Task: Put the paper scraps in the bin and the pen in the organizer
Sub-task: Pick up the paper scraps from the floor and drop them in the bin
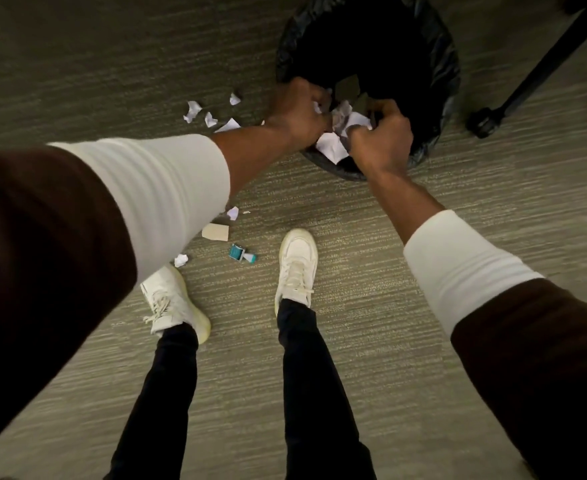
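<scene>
A round bin (437, 74) lined with a black bag stands on the carpet ahead of me. Over its near rim, my left hand (297, 114) and my right hand (380, 138) are both closed on crumpled white paper scraps (349, 124); a larger white piece (330, 147) hangs between them. Several more white scraps (210, 114) lie on the carpet left of the bin. Others lie near my feet: a small one (232, 213) and another (181, 260). No pen or organizer is in view.
A tan card (215, 232) and a small teal-and-white object (242, 254) lie on the carpet between my white shoes (297, 265). A black chair leg with a caster (482, 121) stands right of the bin.
</scene>
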